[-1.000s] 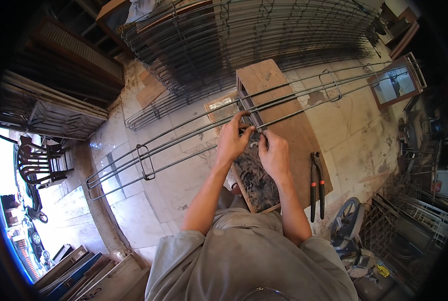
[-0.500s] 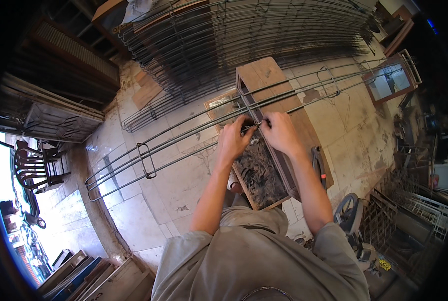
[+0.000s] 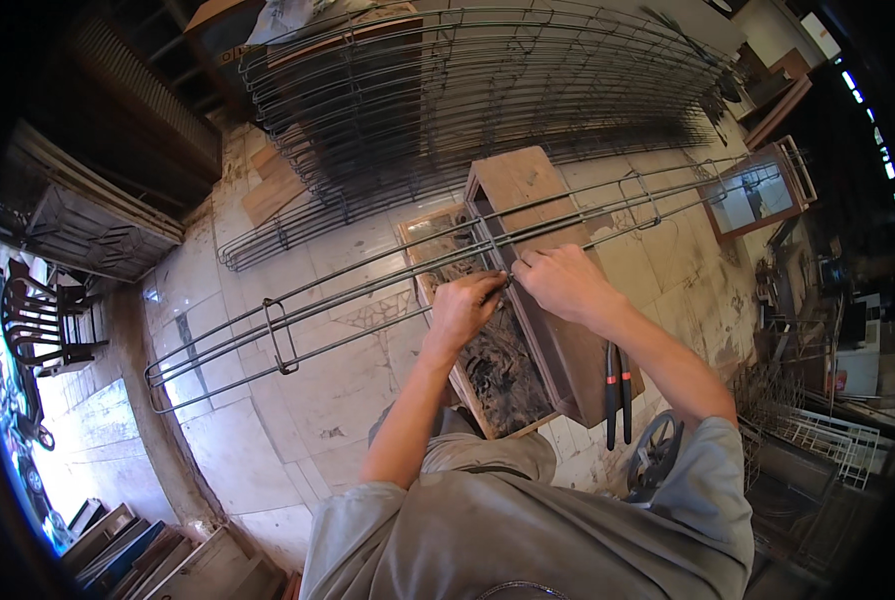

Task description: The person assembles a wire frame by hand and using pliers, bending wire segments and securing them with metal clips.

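The long rods (image 3: 387, 285) are dull grey metal, bare and unpolished, as are the stacked wire frames (image 3: 467, 100) at twelve o'clock. The counter (image 3: 537, 190) is worn brown wood, matt and scuffed. The floor (image 3: 297, 380) is pale stone tile, rough and stained. The pliers (image 3: 617, 395) have dark metal and red-marked grips.

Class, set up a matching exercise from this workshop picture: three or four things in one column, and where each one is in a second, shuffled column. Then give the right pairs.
Things:
1. long rebar cage
2. pliers
3. framed glass panel
4. stack of rebar cages

Places:
A. on the floor, far right
B. piled at the back
C. under both hands, across the wooden bench
D. on the bench by the right forearm

Pairs: 1-C, 2-D, 3-A, 4-B
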Tool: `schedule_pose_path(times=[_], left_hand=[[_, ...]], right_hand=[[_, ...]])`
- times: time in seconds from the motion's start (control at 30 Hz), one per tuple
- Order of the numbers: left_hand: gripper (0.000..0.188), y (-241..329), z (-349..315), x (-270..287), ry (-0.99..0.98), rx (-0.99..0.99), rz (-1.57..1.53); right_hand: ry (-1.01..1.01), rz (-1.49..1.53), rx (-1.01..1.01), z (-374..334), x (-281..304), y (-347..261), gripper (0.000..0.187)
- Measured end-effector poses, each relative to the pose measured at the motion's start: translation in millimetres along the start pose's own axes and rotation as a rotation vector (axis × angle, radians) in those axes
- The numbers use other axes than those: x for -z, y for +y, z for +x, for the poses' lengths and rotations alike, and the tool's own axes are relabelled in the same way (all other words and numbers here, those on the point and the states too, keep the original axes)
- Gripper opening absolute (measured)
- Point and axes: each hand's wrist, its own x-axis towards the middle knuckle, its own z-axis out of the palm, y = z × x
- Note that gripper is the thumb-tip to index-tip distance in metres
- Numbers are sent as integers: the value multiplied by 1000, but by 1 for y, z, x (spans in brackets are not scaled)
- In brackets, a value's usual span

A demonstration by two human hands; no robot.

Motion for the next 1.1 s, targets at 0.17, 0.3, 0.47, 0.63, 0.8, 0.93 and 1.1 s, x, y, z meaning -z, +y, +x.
schedule_pose_path(times=[0.17, 0.3, 0.47, 0.63, 0.8, 0.93, 1.1], left_hand=[[18, 14, 8, 5, -22, 116, 79], [14, 9, 9, -5, 9, 270, 50], [12, -11, 11, -7, -2, 252, 60], [24, 18, 32, 6, -50, 530, -178], [28, 4, 25, -2, 3, 502, -280], [28, 8, 28, -1, -4, 480, -208], [28, 13, 31, -1, 5, 470, -140]], right_hand=[[-98, -97, 200, 21, 14, -10, 12], [-225, -220, 324, 43, 21, -19, 13], [502, -239, 486, 39, 22, -16, 13], [475, 330, -117, -22, -42, -7, 25], [349, 794, -204, -11, -61, 0, 24], [360, 845, -120, -3, -69, 15, 21], [362, 872, -127, -3, -68, 18, 17]])
